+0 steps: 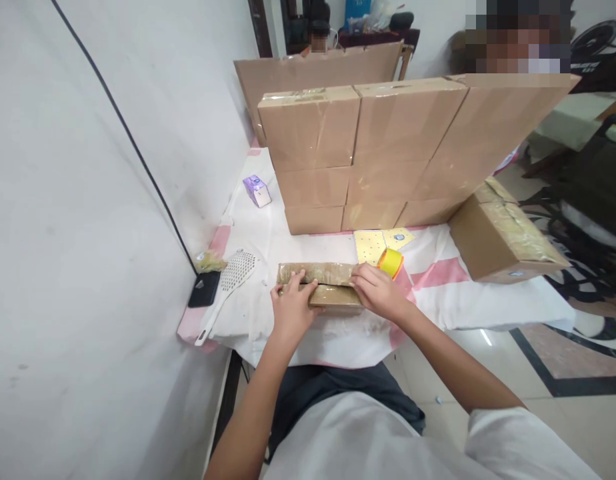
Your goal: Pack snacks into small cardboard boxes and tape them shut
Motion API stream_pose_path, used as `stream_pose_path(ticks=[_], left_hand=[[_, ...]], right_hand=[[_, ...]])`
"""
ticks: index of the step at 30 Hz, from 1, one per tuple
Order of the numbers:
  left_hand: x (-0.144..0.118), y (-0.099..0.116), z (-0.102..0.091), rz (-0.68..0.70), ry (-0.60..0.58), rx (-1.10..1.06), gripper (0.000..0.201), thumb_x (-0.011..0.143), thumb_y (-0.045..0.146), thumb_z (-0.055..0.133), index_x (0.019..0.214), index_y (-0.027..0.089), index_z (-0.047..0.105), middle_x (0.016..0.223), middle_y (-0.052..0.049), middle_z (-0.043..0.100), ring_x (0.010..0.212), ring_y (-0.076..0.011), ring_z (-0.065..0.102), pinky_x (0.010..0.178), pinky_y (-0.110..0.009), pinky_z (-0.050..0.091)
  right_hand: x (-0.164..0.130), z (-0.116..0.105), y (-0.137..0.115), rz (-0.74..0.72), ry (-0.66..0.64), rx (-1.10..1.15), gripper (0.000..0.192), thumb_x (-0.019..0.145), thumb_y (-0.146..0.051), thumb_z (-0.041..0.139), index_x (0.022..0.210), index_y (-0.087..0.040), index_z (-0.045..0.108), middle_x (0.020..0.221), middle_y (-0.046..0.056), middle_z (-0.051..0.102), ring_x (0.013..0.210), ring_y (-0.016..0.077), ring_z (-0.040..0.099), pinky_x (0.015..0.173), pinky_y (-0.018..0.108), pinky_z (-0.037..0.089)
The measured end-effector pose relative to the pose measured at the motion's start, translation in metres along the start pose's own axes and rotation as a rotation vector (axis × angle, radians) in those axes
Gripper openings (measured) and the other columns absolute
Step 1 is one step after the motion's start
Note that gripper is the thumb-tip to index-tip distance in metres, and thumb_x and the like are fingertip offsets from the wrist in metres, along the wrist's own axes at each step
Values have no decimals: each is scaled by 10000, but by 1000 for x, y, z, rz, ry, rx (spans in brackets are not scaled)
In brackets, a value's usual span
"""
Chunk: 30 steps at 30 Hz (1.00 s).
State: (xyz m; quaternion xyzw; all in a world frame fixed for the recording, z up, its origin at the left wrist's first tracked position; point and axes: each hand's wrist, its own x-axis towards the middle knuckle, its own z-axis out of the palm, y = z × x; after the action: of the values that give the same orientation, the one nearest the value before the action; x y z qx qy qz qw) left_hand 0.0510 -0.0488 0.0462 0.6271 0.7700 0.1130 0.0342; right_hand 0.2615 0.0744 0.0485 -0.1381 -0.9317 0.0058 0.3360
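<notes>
In front of my body a small cardboard box [335, 295] lies on the table, with shiny tape along its two upper flaps and a dark seam between them. My left hand [294, 308] grips its left end, fingertips pressed on the flaps near the seam. At the right end, my right hand [381, 291] has its fingers closed over the box's edge. Just behind the right hand stands a yellow and orange tape roll [391, 263]. Beyond it, a yellow dotted sheet [371, 247] lies flat. The box's underside is hidden.
Stacked cardboard boxes [358, 160] form a wall behind the work spot. Another taped box [503, 233] sits at right. At left lie a perforated white skimmer [235, 273], a black phone [204, 290] and a purple packet [257, 191], beside the white wall [88, 233]. A person is behind the stack.
</notes>
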Motion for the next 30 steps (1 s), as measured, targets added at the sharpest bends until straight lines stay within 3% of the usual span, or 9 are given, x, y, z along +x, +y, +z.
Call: stream_pose_path(ticks=[9, 14, 22, 27, 30], left_hand=[[-3, 6, 4, 57, -20, -66, 473, 815, 304, 742, 1282, 362, 691, 1580, -19, 496, 1441, -293, 463, 1100, -506, 342], [-3, 7, 4, 81, -26, -101, 463, 817, 289, 741, 1272, 360, 694, 1578, -23, 498, 1447, -302, 456, 1093, -515, 334], [-6, 6, 8, 99, 9, -95, 442, 836, 304, 735, 1272, 363, 689, 1559, -26, 521, 1425, -309, 482, 1077, -520, 352], [0, 25, 18, 43, 66, -7, 464, 850, 366, 738, 1301, 279, 672, 1550, -125, 514, 1431, -361, 455, 1056, -580, 353], [3, 31, 23, 27, 91, 8, 472, 850, 383, 742, 1301, 263, 669, 1534, -142, 522, 1422, -371, 457, 1052, -586, 356]], right_hand=[[-31, 5, -16, 93, 179, 43, 208, 975, -103, 500, 1070, -218, 645, 962, 104, 701, 885, 224, 666, 756, 388, 592], [-34, 6, -21, 54, 319, 12, 235, 947, -72, 541, 1113, -213, 631, 922, 92, 682, 849, 218, 659, 723, 378, 606], [-35, 6, -23, -20, 373, 66, 242, 950, -96, 545, 1116, -251, 630, 910, 74, 635, 868, 219, 652, 717, 391, 625], [-21, -20, -51, 173, 571, 218, 178, 973, -152, 541, 1076, -266, 632, 927, 63, 603, 819, 203, 640, 696, 378, 594], [-1, -34, -54, 420, 427, 214, 110, 975, -184, 559, 901, -240, 617, 849, 45, 613, 804, 198, 616, 713, 349, 537]])
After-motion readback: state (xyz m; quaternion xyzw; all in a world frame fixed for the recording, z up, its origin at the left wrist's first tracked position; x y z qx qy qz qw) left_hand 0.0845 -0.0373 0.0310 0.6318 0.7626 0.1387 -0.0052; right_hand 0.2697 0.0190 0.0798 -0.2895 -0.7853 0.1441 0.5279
